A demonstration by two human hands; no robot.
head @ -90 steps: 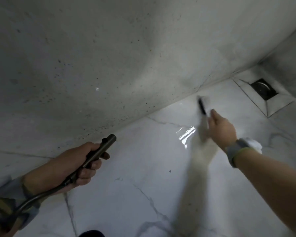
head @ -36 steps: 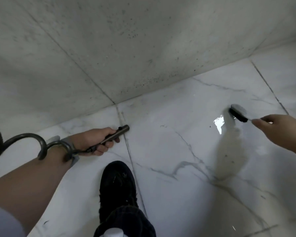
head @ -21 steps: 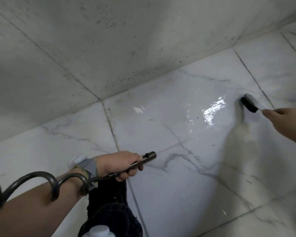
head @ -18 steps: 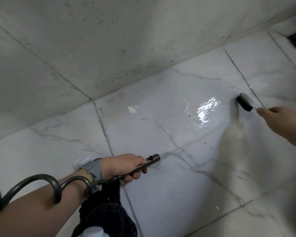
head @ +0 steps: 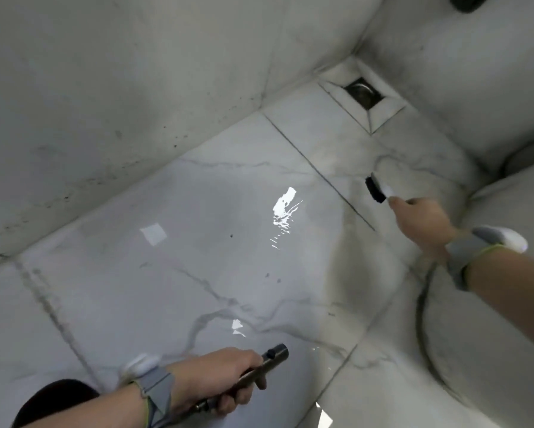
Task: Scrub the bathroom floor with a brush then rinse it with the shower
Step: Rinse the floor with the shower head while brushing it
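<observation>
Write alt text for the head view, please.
Seen from above, a person's right hand holds a black-bristled scrub brush against a wet white marble floor near a square corner drain. The left hand grips a slim metal shower wand low over the tiles.

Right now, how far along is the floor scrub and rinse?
Done: the floor is already wet, with glare on standing water. In hand: the right hand holds the brush on the tile near the drain, while the left hand grips the shower wand; no spray visible. Left: further scrubbing and the rinse, apparently.
</observation>
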